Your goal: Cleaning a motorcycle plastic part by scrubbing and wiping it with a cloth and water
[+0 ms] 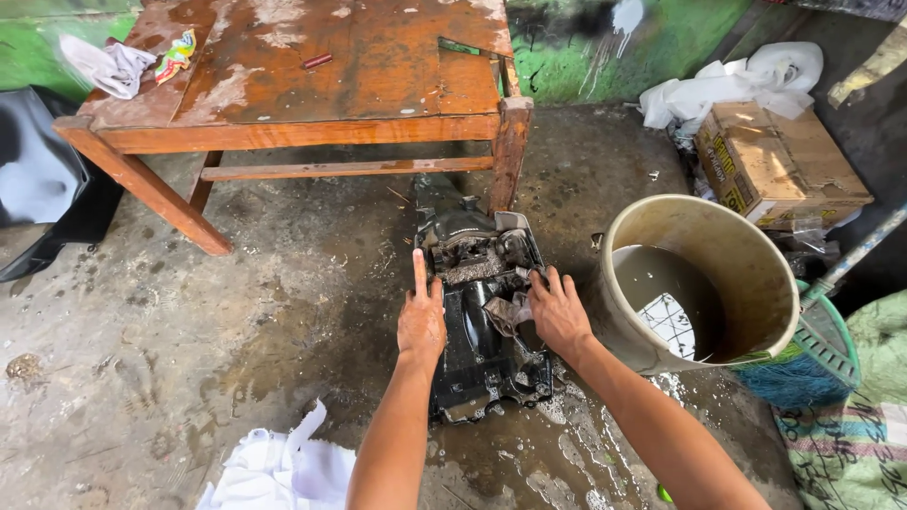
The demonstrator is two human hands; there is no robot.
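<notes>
A dirty black plastic engine cover or vehicle panel [472,312] lies on the wet concrete floor in front of me. My left hand [421,316] rests on its left edge, index finger stretched forward, holding nothing. My right hand [557,310] presses a small grey rag [510,312] against the middle of the panel. Grime and grey residue cover the panel's far end.
A tan bucket [756,274] with murky water stands tilted at the right. A worn wooden table [312,85] is ahead, with cloth and scraps on it. White cloth [283,467] lies near my left arm. A cardboard box [775,161] and a broom [803,368] sit at the right.
</notes>
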